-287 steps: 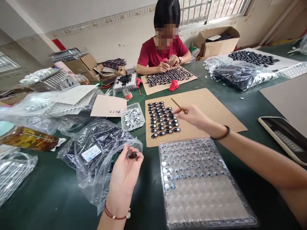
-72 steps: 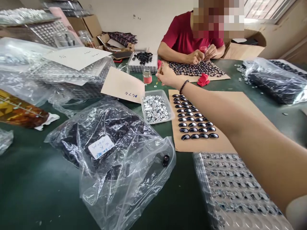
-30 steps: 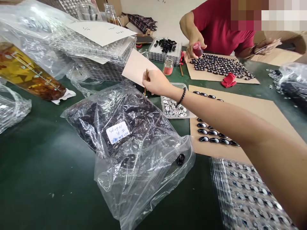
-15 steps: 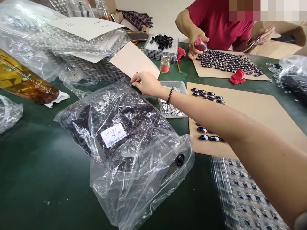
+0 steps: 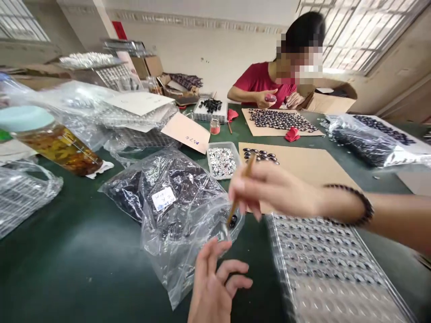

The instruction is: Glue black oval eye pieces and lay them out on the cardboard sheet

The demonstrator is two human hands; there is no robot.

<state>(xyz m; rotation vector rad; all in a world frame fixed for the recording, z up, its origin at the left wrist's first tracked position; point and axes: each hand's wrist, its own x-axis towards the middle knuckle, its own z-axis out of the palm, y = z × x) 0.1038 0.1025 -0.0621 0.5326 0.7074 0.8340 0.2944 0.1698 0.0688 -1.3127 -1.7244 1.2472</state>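
My right hand [image 5: 259, 188], with a dark bead bracelet at the wrist, grips a thin wooden stick [image 5: 249, 165] that slants down to the left. Below it, my left hand [image 5: 215, 282] pinches a small clear piece [image 5: 222, 234] at its fingertips, blurred; the other fingers are curled loosely. The stick's lower end meets or nearly meets this piece. Behind the hands lies a clear plastic bag [image 5: 188, 179] of dark parts with a white label [image 5: 163, 198]. One glossy black part [image 5: 233, 220] shows near the bag's mouth.
A box of small silvery pieces [image 5: 222, 161] stands beyond the bag. Cardboard [image 5: 299, 163] with rows of black parts lies to the right, near a clear blister tray [image 5: 336, 269]. A drink bottle [image 5: 63, 143] leans at left. Across the table, a person in red [image 5: 257, 85] holds a reddish object.
My right hand has come back from the paper beyond the bag and now holds the stick. My left hand has come into view with the small clear piece. The view has tilted up.
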